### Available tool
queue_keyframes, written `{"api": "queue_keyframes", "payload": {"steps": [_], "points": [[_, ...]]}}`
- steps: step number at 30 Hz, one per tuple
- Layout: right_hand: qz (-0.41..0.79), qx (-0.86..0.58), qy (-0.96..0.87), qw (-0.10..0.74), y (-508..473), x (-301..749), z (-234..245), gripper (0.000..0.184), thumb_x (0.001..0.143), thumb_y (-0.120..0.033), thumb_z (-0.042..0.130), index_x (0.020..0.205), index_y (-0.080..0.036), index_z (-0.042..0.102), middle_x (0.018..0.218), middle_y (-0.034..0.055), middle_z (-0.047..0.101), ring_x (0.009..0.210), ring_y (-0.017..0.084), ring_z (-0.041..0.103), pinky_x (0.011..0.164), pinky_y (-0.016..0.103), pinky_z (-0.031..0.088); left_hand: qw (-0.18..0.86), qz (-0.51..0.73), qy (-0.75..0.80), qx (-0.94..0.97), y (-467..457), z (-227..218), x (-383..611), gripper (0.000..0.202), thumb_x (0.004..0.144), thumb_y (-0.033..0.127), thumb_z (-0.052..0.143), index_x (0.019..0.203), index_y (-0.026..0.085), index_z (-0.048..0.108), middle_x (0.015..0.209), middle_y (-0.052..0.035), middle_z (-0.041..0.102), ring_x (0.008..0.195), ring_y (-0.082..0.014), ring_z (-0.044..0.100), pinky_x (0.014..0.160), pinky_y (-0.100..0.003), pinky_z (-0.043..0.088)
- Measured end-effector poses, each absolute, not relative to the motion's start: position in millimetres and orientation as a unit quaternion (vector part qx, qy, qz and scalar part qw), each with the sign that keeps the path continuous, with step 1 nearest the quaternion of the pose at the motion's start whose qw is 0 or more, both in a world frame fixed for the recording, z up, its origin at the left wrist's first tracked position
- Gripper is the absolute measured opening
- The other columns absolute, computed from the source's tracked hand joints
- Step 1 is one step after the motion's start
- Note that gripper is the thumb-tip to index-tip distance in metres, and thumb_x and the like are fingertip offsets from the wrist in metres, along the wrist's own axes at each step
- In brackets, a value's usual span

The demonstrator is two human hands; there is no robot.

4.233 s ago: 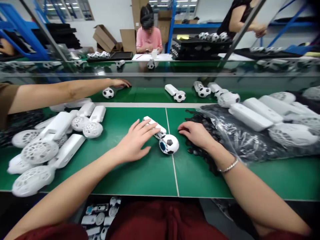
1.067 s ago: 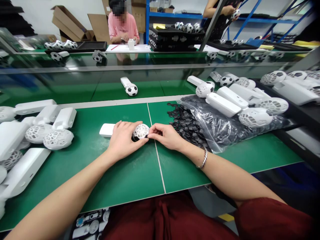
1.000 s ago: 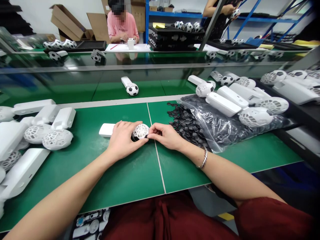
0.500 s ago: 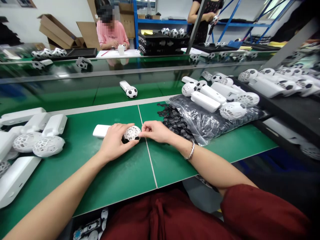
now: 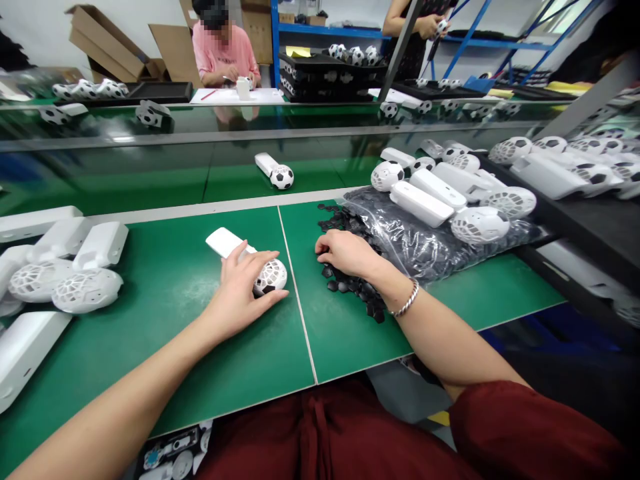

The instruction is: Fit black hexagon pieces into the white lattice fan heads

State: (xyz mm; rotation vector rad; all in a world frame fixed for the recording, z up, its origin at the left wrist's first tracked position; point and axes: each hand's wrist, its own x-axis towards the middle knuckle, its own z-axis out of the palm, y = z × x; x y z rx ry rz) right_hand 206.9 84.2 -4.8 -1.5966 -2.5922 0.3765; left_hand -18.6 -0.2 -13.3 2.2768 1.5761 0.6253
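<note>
"So, how does the left hand sit?"

"Its grip is cupped over the white device, fingers and thumb straddling the pierced round head. The device lies on the green counter, handle pointing to ten o'clock from that head."

"And the right hand?"

"At about three o'clock from the device, over the scattered black pieces. That grip is curled, fingertips close together; whether it pinches a piece, I cannot tell."

"What would do this step well?"

"I'd lift one black piece by its rim, check that no second one clings to it, and leave the faces clear of the fingertips."

"Any care for the left?"

"Light, steady pressure, I think. The round head could roll if pushed from one side, and the lattice probably dislikes squeezing. Mind the thumb too: it sits at four o'clock on the head and could get in the way."

"Anything nearby to watch?"

"Yes, the plastic bag, just beyond the pieces between two and three o'clock. A sleeve or wrist brushing it might scatter them."
</note>
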Motion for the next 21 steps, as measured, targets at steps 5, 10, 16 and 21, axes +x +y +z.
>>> {"api": "queue_keyframes", "payload": {"steps": [5, 10, 16, 21], "points": [[0.165, -0.514, -0.841, 0.042, 85.8, 209.0, -4.6, 0.007, 0.073, -0.018, 0.063, 0.080, -0.019, 0.063, 0.079, 0.0004, 0.064, 0.070, 0.013, 0.056, 0.061, 0.023, 0.038, 0.270, 0.208, 0.475, 0.812, 2.2, -6.9, -24.4, 0.055, 0.077, 0.028, 0.056, 0.128, 0.021, 0.038, 0.141, -0.0077, 0.034, 0.135, -0.0252, 0.015, 0.109, -0.045, 0.021], [0.237, -0.408, -0.868, 0.156, 75.8, 201.5, 0.5, 0.002, 0.075, -0.018, 0.063, 0.076, -0.017, 0.064, 0.077, 0.0006, 0.063, 0.070, 0.011, 0.056, 0.067, 0.022, 0.042, 0.283, 0.219, 0.471, 0.806, 3.8, -5.0, -27.8, 0.053, 0.071, 0.021, 0.056, 0.123, 0.019, 0.043, 0.139, -0.0074, 0.037, 0.135, -0.0242, 0.017, 0.110, -0.044, 0.019], [0.313, -0.221, -0.893, 0.234, 55.2, 185.5, 5.5, 0.015, 0.083, -0.014, 0.053, 0.089, -0.019, 0.066, 0.085, 0.0019, 0.062, 0.081, 0.010, 0.057, 0.076, 0.022, 0.044, 0.290, 0.220, 0.424, 0.829, 6.9, -5.4, -30.3, 0.051, 0.069, 0.017, 0.053, 0.119, 0.020, 0.045, 0.132, -0.0051, 0.044, 0.135, -0.0223, 0.019, 0.111, -0.043, 0.019], [0.291, -0.194, -0.902, 0.252, 48.8, 178.9, -0.8, 0.010, 0.081, -0.015, 0.057, 0.087, -0.017, 0.065, 0.083, 0.0022, 0.064, 0.080, 0.011, 0.057, 0.076, 0.024, 0.044, 0.291, 0.221, 0.433, 0.824, 7.0, -5.3, -29.1, 0.052, 0.070, 0.020, 0.055, 0.120, 0.020, 0.044, 0.136, -0.0067, 0.040, 0.135, -0.0244, 0.019, 0.110, -0.045, 0.020]]}}
